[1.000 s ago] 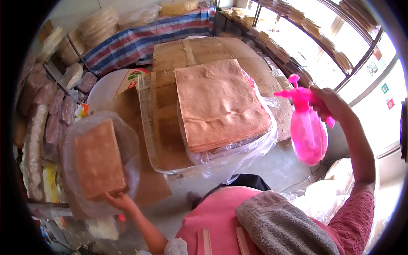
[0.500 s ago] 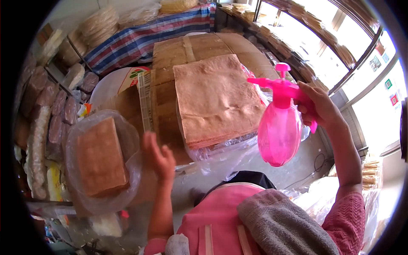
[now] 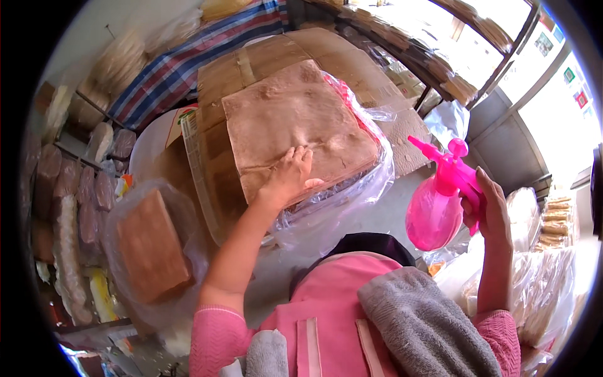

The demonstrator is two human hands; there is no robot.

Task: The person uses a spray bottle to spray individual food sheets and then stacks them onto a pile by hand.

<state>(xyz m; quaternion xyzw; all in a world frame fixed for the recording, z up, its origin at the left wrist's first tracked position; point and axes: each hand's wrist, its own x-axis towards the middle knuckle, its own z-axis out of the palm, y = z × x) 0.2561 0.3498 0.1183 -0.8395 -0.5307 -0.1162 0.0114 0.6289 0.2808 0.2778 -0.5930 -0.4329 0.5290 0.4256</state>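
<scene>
My left hand [image 3: 291, 174] rests on top of a stack of large, thin brown sheets [image 3: 295, 119], near its front edge. Its fingers lie on the wrinkled top sheet, with the thumb out to the side. In my right hand [image 3: 492, 206] is a bright pink pump spray bottle [image 3: 435, 213], gripped by its handle and held in the air to the right of the stack. The bottle tilts, and its nozzle points up and left. Clear plastic wrap [image 3: 339, 213] shows under the stack along its front and right sides.
The stack lies on flattened cardboard [image 3: 213, 91]. Left of it, a smaller brown stack [image 3: 154, 245] sits in a plastic bag. Shelves with wrapped packages [image 3: 85, 188] line the left; racks of pale sheets [image 3: 433, 56] stand back right. Plastic-wrapped bundles [image 3: 540, 283] are at lower right.
My left hand has come from beside the stack onto its top sheet. The spray bottle in my right hand has moved right, away from the stack. The whole view has shifted.
</scene>
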